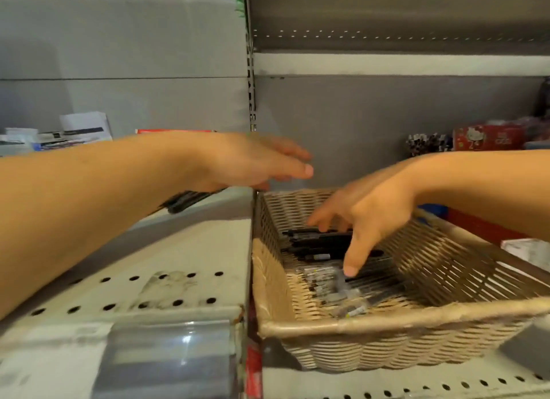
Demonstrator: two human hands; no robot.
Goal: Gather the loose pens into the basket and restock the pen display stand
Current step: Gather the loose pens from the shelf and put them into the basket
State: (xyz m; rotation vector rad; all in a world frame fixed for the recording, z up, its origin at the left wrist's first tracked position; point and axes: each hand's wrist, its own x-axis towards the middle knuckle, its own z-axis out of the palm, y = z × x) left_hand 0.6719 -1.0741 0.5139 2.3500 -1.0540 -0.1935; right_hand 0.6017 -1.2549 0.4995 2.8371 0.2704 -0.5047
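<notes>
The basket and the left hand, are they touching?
Apart. The head view shows the left hand up in the air beyond the basket, with grey wall showing between.

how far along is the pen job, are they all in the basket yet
Partly done. A pile of black pens and some clear ones already lie in the basket. The right hand reaches in over them with spread fingers; the left hand hovers open above loose pens on the shelf. Those still need gathering. No display stand is clearly in view.

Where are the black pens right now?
In the head view, the black pens lie inside the wicker basket on the right-hand shelf, toward its back left, directly under the fingers of the right hand.
</notes>
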